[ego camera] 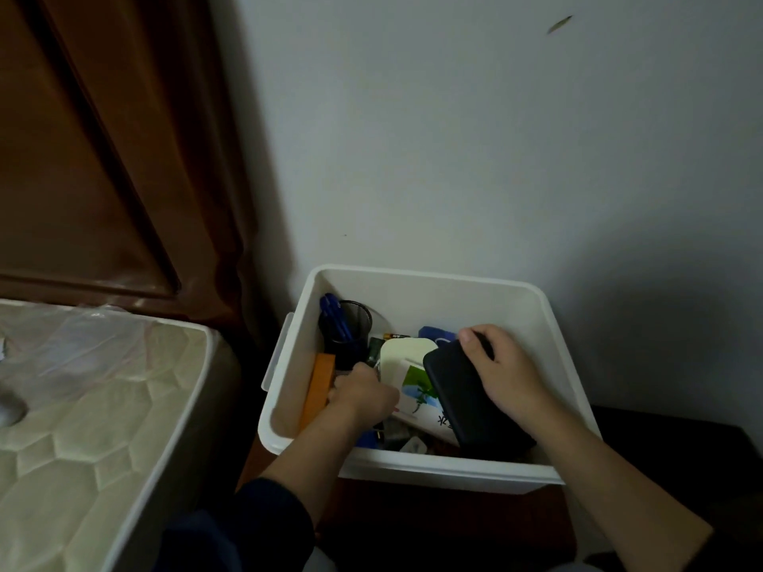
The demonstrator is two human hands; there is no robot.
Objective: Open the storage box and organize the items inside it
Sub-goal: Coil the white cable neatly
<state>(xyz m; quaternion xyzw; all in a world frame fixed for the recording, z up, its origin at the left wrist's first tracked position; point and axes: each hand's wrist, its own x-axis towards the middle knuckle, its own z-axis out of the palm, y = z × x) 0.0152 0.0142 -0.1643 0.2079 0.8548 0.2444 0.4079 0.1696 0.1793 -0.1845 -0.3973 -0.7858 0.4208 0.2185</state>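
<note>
The box (413,282) is set open by the wall. Inside it, a dark case (462,394) is gripped by the right hand (508,377). The left hand (363,394) is curled among small things; its hold cannot be told. The pen cup (349,332) beside it could be knocked over.

1. The storage box (429,282) was plain white.
2. The pen cup (351,328) was black mesh, its pens (336,313) blue.
3. The flat case (470,402) was dark navy.
4. The slim box (318,386) was orange.
5. The card (417,390) was white with green and blue print.
6. The mattress (82,406) was cream, quilted in hexagons.
</note>
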